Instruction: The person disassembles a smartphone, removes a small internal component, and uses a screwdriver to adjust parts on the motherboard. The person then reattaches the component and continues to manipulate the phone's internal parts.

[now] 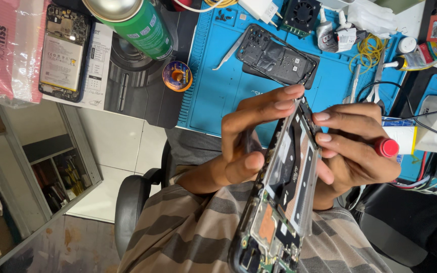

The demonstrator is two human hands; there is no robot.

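Note:
I hold an opened phone (279, 197) edge-on between both hands, above my lap; its bare frame, circuit board and copper patches show. My left hand (251, 139) grips the phone's left side, thumb on the near face and fingertips curled over the top end. My right hand (355, 146) clasps the right edge with its fingertips. Tucked in its palm is a tool with a red round cap (386, 147); the shaft of that tool is hidden.
A blue work mat (213, 86) carries a second black phone frame (276, 56), tweezers (228, 53), a small fan (299, 15) and yellow wire (367, 50). Left of it are a solder spool (177, 76), a green spray can (132, 20) and a phone with exposed battery (64, 50).

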